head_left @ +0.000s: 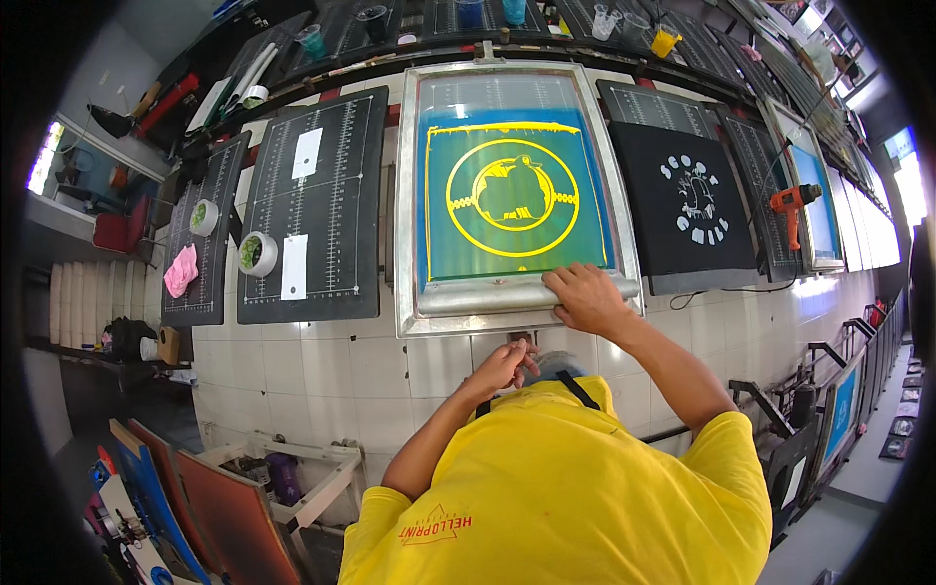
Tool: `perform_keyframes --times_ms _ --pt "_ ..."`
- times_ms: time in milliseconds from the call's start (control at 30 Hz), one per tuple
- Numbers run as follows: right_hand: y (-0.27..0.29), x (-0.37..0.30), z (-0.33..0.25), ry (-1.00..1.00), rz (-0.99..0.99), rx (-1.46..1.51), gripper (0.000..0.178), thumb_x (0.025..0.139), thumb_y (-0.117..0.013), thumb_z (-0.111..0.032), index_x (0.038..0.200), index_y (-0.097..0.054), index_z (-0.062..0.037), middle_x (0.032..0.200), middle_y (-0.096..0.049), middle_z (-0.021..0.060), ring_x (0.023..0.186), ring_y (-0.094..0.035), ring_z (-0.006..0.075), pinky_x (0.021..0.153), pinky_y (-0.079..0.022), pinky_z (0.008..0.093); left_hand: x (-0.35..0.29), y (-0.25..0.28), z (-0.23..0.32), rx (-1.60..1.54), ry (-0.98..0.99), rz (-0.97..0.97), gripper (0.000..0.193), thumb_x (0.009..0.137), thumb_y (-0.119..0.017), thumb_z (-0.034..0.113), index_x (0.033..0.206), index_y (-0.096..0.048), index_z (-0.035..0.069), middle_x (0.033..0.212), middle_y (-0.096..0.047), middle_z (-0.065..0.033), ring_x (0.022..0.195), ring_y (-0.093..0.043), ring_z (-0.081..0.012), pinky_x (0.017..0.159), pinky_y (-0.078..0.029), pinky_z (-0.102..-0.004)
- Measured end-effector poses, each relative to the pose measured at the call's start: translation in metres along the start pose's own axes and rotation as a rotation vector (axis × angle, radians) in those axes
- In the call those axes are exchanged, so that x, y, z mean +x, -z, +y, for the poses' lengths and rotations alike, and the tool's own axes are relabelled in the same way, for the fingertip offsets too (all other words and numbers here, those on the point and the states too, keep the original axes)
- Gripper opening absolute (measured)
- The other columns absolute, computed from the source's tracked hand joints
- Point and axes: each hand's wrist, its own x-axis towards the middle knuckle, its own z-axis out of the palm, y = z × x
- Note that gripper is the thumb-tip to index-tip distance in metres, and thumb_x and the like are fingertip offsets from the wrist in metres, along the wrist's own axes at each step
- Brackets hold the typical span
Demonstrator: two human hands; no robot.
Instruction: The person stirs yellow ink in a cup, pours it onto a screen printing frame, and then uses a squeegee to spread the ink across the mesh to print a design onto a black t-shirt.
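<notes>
A screen-printing frame point(408, 195) with a metal rim lies in front of me. Its blue-green mesh carries yellow ink in a round design point(512, 198), a ring with a figure inside. Along the near end of the mesh lies a long metal squeegee point(487, 295). My right hand point(589, 298) is closed over the squeegee's right part, knuckles up. Close to my body, just short of the frame's near edge, hangs my left hand point(503, 369). Its fingers are loosely bent and apart, with nothing visible in them.
Black ruled boards stand on both sides; the left board point(341, 224) bears white tags and a tape roll point(257, 253). A pink cloth point(181, 271) lies farther left. To the right are a black printed shirt point(673, 195) and an orange heat gun point(795, 207). Ink cups line the far rail.
</notes>
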Motion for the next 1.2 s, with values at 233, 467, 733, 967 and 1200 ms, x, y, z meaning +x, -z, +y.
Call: perform_keyframes --times_ms 233,467,733,967,1200 --pt "-0.001 0.002 0.005 0.019 0.109 0.023 0.036 0.069 -0.077 -0.018 0.098 -0.057 -0.0111 0.094 -0.062 0.0040 0.092 -0.061 0.0255 0.078 -0.049 0.0397 0.016 0.001 0.003 -0.307 0.028 0.007 0.051 0.110 -0.028 0.042 0.121 -0.059 0.002 0.086 -0.064 -0.0052 0.054 -0.039 -0.0064 0.047 -0.029 -0.0219" --pt "0.005 0.070 0.065 0.039 0.299 -0.029 0.041 0.067 -0.080 -0.017 0.099 -0.056 -0.0141 0.095 -0.062 0.0031 0.093 -0.061 0.0248 0.079 -0.048 0.0396 0.026 0.000 -0.006 -0.427 0.071 0.085 0.042 0.109 -0.035 0.039 0.107 -0.057 0.003 0.076 -0.058 -0.0035 0.051 -0.039 -0.0087 0.046 -0.029 -0.0234" --pt "-0.009 0.178 0.155 0.032 0.391 -0.136 0.038 0.069 -0.080 -0.018 0.097 -0.055 -0.0146 0.097 -0.063 0.0026 0.095 -0.062 0.0240 0.080 -0.048 0.0395 0.022 0.001 0.005 -0.511 0.141 0.048 0.034 0.108 -0.039 0.038 0.090 -0.049 0.010 0.064 -0.038 0.0034 0.050 -0.037 -0.0084 0.045 -0.028 -0.0238" --pt "-0.025 0.216 0.190 0.023 0.385 -0.197 0.037 0.070 -0.080 -0.018 0.097 -0.056 -0.0139 0.096 -0.063 0.0025 0.094 -0.062 0.0237 0.080 -0.048 0.0387 0.019 -0.001 0.009 -0.531 0.165 0.090 0.035 0.108 -0.041 0.036 0.086 -0.048 0.010 0.063 -0.038 0.0027 0.050 -0.037 -0.0083 0.046 -0.028 -0.0234" --pt "-0.039 0.223 0.206 0.006 0.371 -0.182 0.037 0.070 -0.080 -0.019 0.100 -0.058 -0.0136 0.095 -0.063 0.0029 0.092 -0.062 0.0238 0.079 -0.048 0.0383 0.026 0.004 0.003 -0.569 0.183 0.049 0.035 0.108 -0.040 0.035 0.086 -0.048 0.010 0.064 -0.038 0.0021 0.052 -0.037 -0.0086 0.048 -0.030 -0.0233"
